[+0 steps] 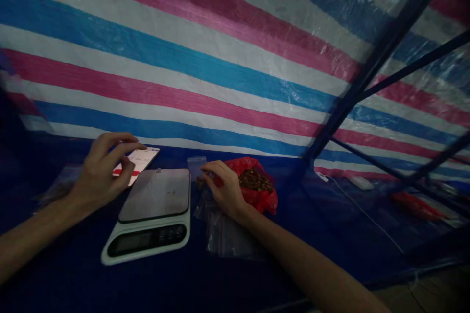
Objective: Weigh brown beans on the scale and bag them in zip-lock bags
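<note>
My left hand [106,168] hovers over a lit phone [141,160], its fingers apart and a fingertip at the screen's upper edge. Right of the phone stands a kitchen scale [156,198] with a few tiny crumbs on its metal plate. My right hand [225,188] reaches over small clear zip bags [233,237], fingers stretched left with a gap between the tips. By those fingertips is a clear zip bag [196,162] with something brownish low in it. A red plastic bag [270,200] holding dried brown pieces [255,179] lies open just behind my right hand.
Another clear bag [60,183] with dark contents lies left of my left hand. Striped plastic sheeting [183,68] hangs behind the blue table surface [147,283]. On the right are a dark metal frame [345,102], a white cable [367,215] and a red packet [418,205].
</note>
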The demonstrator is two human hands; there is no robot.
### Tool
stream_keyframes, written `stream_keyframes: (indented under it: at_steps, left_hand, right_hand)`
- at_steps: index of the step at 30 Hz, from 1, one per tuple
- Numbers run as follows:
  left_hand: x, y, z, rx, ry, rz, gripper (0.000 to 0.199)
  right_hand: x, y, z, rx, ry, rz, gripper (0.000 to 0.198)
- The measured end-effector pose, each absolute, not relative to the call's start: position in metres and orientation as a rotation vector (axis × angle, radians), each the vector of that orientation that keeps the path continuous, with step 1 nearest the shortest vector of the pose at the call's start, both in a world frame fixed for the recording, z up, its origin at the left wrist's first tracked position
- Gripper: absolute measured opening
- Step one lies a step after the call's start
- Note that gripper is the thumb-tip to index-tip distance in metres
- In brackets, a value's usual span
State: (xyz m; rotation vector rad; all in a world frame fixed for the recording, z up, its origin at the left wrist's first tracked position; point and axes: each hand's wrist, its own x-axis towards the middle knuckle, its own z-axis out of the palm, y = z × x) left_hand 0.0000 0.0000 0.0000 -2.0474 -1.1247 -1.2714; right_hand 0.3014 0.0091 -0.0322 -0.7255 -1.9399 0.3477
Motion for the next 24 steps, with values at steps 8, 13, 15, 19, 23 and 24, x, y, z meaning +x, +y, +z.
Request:
stream_keyframes:
  at_steps: [8, 13, 15, 19, 23, 24]
  left_hand:
    - [0.005, -0.005, 0.003, -2.044, -1.172, -1.398, 0.037]
    - [-0.012, -0.003, 0.007, -1.994, -1.199, -1.440, 0.041]
    - [-0.019, -0.002, 0.007, -1.962, -1.240, -1.421, 0.041]
    - [-0.027, 0.002, 0.006, -1.923, -1.287, -1.434, 0.040]
    - [-0.030, 0.007, 0.002, -1.983, -1.331, -1.417, 0.040]
    - [-0.031, 0.008, 0.001, -1.989, -1.341, -1.416, 0.040]
  right_hand:
    - [0.300, 0.010, -0.038, -0.732, -2.051, 0.368, 0.037]
    - [0.314, 0.010, -0.022, -0.807, -1.913, 0.247, 0.033]
    - [0.325, 0.009, -0.013, -0.849, -1.984, 0.267, 0.031]
    - [0.343, 0.012, -0.008, -0.916, -2.363, 0.260, 0.024]
    - [0.346, 0.020, -0.019, -0.928, -2.532, 0.156, 0.017]
    - [0.345, 0.022, -0.023, -0.931, -2.540, 0.135, 0.014]
